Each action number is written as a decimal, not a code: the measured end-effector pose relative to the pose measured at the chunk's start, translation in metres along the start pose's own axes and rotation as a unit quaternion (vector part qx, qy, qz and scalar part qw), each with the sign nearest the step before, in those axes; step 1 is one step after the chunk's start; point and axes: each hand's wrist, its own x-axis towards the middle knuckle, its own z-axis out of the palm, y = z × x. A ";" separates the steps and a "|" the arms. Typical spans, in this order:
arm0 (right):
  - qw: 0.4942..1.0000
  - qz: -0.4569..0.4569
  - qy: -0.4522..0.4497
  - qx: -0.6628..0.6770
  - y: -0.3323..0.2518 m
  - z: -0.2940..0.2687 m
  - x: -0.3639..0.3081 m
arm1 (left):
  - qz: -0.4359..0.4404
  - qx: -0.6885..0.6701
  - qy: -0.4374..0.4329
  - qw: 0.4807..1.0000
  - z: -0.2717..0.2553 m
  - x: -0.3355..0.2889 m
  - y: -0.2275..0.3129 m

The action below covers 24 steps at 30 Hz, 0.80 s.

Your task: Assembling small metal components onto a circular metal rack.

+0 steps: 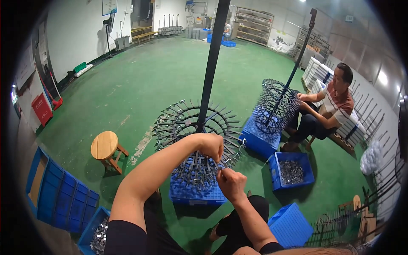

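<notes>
A black metal rack (180,114) with rings of prongs round a tall upright pole (212,59) stands in front of me on an upturned blue crate (197,195). My left hand (211,146) reaches across its near right side, closed, with the fingertips pointing down among the prongs. Just below it, my right hand (231,183) is closed in a pinch at the rack's near edge. The fingertips of both hands nearly meet. Whatever lies between them is too small and hidden to name. Small grey metal pieces hang on several prongs.
To the right, a seated co-worker (335,102) handles a similar rack (278,100) on a blue crate (260,142). Blue bins of small metal pieces stand at right (275,170) and lower left (87,238). A wooden stool (104,145) is at left, a blue crate (291,225) lower right.
</notes>
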 end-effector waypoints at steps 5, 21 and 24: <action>0.999 0.011 -0.032 0.003 -0.006 -0.011 0.007 | 0.004 0.000 0.003 1.000 0.001 0.001 -0.002; 0.994 0.019 -0.106 0.036 -0.003 -0.023 0.017 | -0.009 -0.015 -0.010 1.000 0.000 0.003 -0.001; 0.994 0.015 -0.105 0.036 -0.004 -0.023 0.017 | -0.012 -0.021 -0.009 1.000 0.001 0.005 -0.004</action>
